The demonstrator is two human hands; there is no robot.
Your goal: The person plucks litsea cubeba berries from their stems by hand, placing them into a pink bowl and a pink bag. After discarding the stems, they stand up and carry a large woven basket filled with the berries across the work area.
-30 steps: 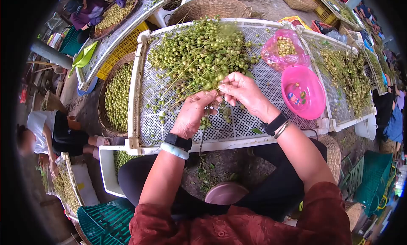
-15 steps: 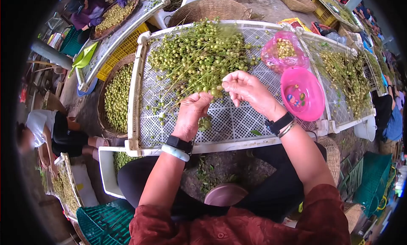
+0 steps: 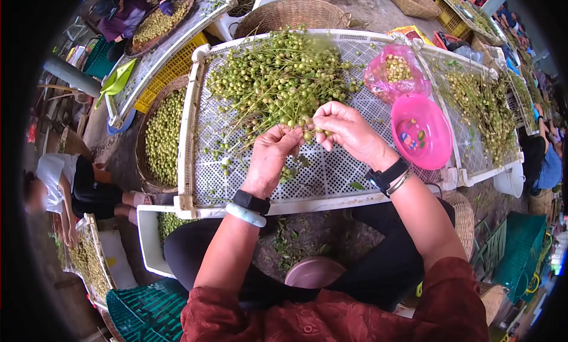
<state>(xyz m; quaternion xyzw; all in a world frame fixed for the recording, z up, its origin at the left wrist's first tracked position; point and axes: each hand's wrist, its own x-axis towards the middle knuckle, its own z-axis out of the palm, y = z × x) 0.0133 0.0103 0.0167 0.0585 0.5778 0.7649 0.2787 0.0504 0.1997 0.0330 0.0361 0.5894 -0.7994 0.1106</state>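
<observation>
A heap of green round fruits on thin stems (image 3: 278, 76) lies on a white perforated tray (image 3: 349, 170). At the heap's near edge my left hand (image 3: 272, 150) pinches a fruit sprig (image 3: 307, 132). My right hand (image 3: 349, 132) meets it from the other side, its fingers closed round fruits of the same sprig. Right of the heap are a pink plastic bag (image 3: 378, 85) with pale fruits in it and a pink basin (image 3: 435, 138) with a few small bits inside.
A round basket of green fruits (image 3: 165, 138) stands left of the tray, and an empty wicker basket (image 3: 290, 14) behind it. Another tray with stems (image 3: 479, 105) adjoins on the right. Two people (image 3: 121, 17) (image 3: 71, 179) work at the left. A brown bowl (image 3: 315, 273) sits below.
My right hand's fingers, apart before, have closed on the sprig beside my left hand. My left hand has shifted slightly and still pinches.
</observation>
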